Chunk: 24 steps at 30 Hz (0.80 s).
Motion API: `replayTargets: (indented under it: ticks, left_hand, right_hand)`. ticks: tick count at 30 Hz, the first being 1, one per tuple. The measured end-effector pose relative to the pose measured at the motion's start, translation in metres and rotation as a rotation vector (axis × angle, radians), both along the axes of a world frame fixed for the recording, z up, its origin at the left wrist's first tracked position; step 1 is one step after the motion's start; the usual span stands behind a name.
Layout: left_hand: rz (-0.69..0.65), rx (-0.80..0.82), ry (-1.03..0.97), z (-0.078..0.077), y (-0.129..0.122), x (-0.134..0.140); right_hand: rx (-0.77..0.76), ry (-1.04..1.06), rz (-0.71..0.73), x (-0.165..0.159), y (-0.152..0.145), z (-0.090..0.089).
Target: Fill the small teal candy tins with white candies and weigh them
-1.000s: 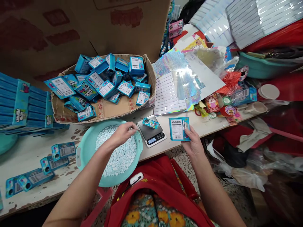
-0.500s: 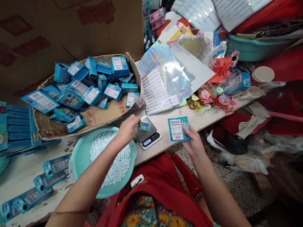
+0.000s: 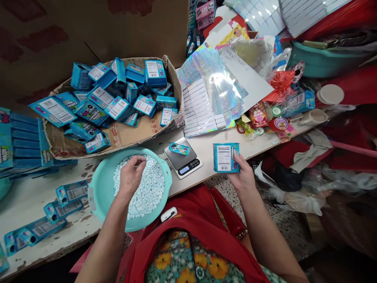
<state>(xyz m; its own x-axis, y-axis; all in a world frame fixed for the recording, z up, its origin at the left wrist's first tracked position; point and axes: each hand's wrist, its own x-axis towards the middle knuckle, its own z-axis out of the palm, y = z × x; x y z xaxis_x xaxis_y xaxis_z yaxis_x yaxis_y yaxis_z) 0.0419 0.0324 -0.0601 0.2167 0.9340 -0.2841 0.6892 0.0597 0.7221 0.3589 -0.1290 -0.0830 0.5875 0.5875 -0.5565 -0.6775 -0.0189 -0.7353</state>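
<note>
While left fingers [image 3: 138, 163] pinch candies [image 3: 147, 192], right fingers [image 3: 235, 167] clasp a box [image 3: 226, 157]

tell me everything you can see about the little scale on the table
The scale is a small, flat digital one with a white body, a dark shiny weighing plate and a lit bluish display with small buttons along its near edge. It lies flat on the white table, turned at a slant, just right of the teal basin of pale pellets. A small blue packet lies on its plate. Neither hand touches it.
</note>
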Motion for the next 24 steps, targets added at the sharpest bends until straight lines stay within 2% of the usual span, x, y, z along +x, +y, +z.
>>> replayTargets:
  ticks: [2, 5, 7, 11, 14, 17, 21, 24]
  left_hand:
    - [0.034, -0.03, 0.048, -0.01, -0.007, -0.019]
    - [-0.023, -0.055, 0.128, -0.023, -0.013, -0.033]
    - [-0.127, -0.097, 0.193, -0.03, -0.018, -0.034]
    - [-0.467, -0.184, 0.411, -0.04, -0.035, -0.024]
    - [-0.586, -0.162, 0.525, -0.04, -0.046, -0.02]
    - [-0.576, -0.135, 0.497, -0.037, -0.046, -0.027]
    - [-0.443, -0.135, 0.497, -0.033, -0.039, -0.042]
    - [-0.46, -0.11, 0.549, -0.031, -0.037, -0.045]
  right_hand:
    - [0.009, 0.001, 0.006, -0.003, -0.002, 0.0]
    - [0.009, 0.012, 0.0, -0.008, -0.003, 0.002]
    - [0.006, 0.021, -0.001, -0.013, -0.003, 0.003]
    - [0.017, 0.019, 0.026, -0.018, -0.003, 0.005]
    - [0.018, -0.009, 0.051, -0.02, -0.004, 0.005]
    - [0.015, -0.012, 0.054, -0.021, -0.003, 0.004]
    - [0.013, 0.021, 0.03, -0.021, -0.001, 0.003]
    - [0.001, 0.024, 0.03, -0.02, 0.0, 0.002]
